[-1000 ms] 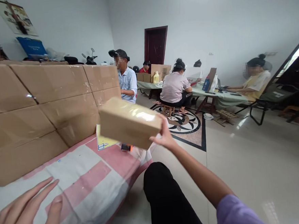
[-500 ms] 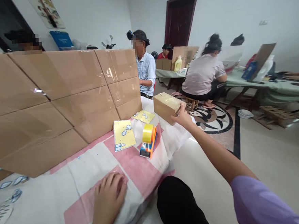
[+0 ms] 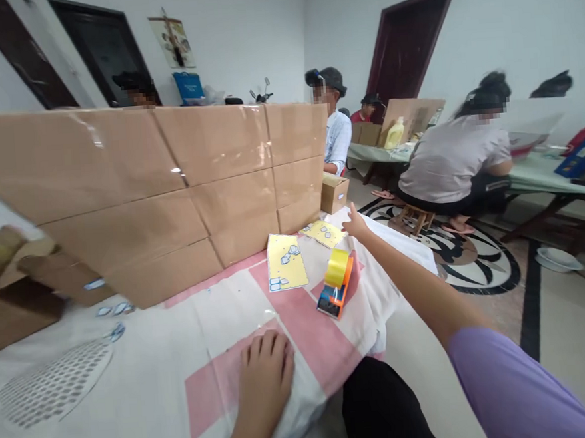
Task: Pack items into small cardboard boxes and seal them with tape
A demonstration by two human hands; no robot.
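A small cardboard box (image 3: 335,193) stands at the table's far edge, beside the right end of the stacked boxes. My right hand (image 3: 357,225) is just short of it, empty, with thumb and fingers apart. My left hand (image 3: 267,366) lies on the pink and white tablecloth (image 3: 221,344), holding nothing, its fingers lightly bent. Between the hands sits an orange tape dispenser (image 3: 336,289) with a yellow roll of tape. Two yellow printed sheets, a nearer one (image 3: 288,262) and a farther one (image 3: 323,233), lie by the stack.
A wall of taped cardboard boxes (image 3: 236,203) runs along the table's far side. More brown boxes, one of them open (image 3: 16,312), are at the left. Several people sit beyond, one on a low stool (image 3: 415,218). A white basin (image 3: 558,258) rests on the floor.
My right hand has set the small box down at the far edge and let go of it. The view has swung left. My left hand still rests on the cloth.
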